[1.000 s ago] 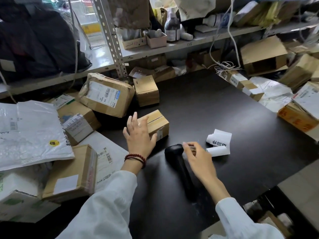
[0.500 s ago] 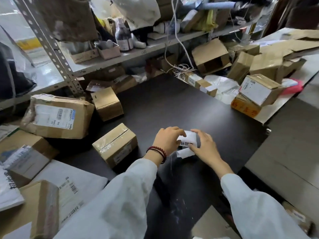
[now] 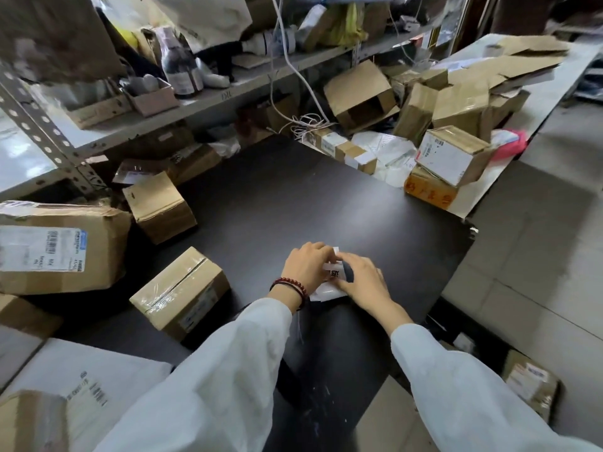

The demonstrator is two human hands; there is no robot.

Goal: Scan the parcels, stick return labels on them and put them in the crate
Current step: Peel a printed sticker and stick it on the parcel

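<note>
Head cam, the only view here. Both hands are busy with the return label strip [image 3: 326, 293], which is sitting on the dark table [image 3: 293, 197] right in front of the person. The left hand [image 3: 305, 269] is curling its fingers over the strip's far end and the right hand [image 3: 363, 283] is pinching its near-right side, so neither one is free.

I'm guessing the label is going on the taped box [image 3: 179, 290]. It's lying off to the left of the hands, near but apart from them, with nothing in between. Its long axis is running diagonally, near-left to far-right, taped top facing up. The left hand is sitting nearer to it, so the label is probably heading leftwards.

Room-wise, bare tabletop is stretching out beyond the hands. The table's right edge is running near the right hand, floor below. A big box [image 3: 62, 246] and a small box [image 3: 158, 207] are crowding the far-left side. I'm not spotting a crate anywhere.
</note>
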